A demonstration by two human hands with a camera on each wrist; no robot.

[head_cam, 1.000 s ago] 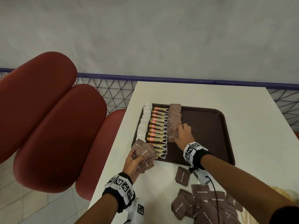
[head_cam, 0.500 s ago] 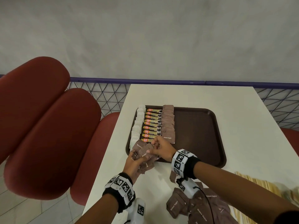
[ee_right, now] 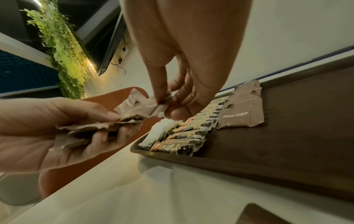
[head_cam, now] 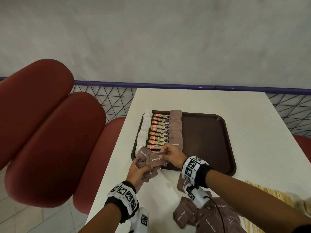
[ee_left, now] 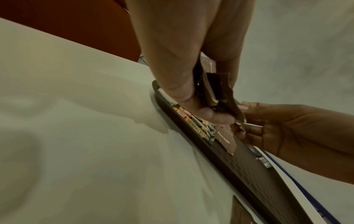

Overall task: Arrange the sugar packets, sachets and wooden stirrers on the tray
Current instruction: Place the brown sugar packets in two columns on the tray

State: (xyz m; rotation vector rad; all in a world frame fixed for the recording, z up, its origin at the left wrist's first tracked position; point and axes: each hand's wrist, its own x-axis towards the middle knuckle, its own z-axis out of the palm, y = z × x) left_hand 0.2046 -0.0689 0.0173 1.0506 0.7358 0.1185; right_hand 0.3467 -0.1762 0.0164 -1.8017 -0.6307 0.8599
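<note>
A dark brown tray (head_cam: 210,138) on the white table carries three columns: white sachets (head_cam: 144,130), gold coffee sticks (head_cam: 159,132) and brown sugar packets (head_cam: 175,128). My left hand (head_cam: 137,170) grips a fanned bundle of brown sugar packets (head_cam: 146,161) over the tray's near left corner. My right hand (head_cam: 171,154) pinches the top packet (head_cam: 155,159) of that bundle. In the right wrist view the right hand's fingertips (ee_right: 162,101) nip the packet's edge (ee_right: 149,106), with the left hand (ee_right: 47,125) holding the rest.
Loose brown sugar packets (head_cam: 202,216) lie heaped on the table near me, and wooden stirrers (head_cam: 272,197) lie at the right edge. Red padded seats (head_cam: 42,132) stand left of the table. The tray's right half (head_cam: 207,132) is bare.
My right hand left the brown packet column on the tray and came back to the bundle in my left hand, where it now pinches a packet. The left hand stayed put.
</note>
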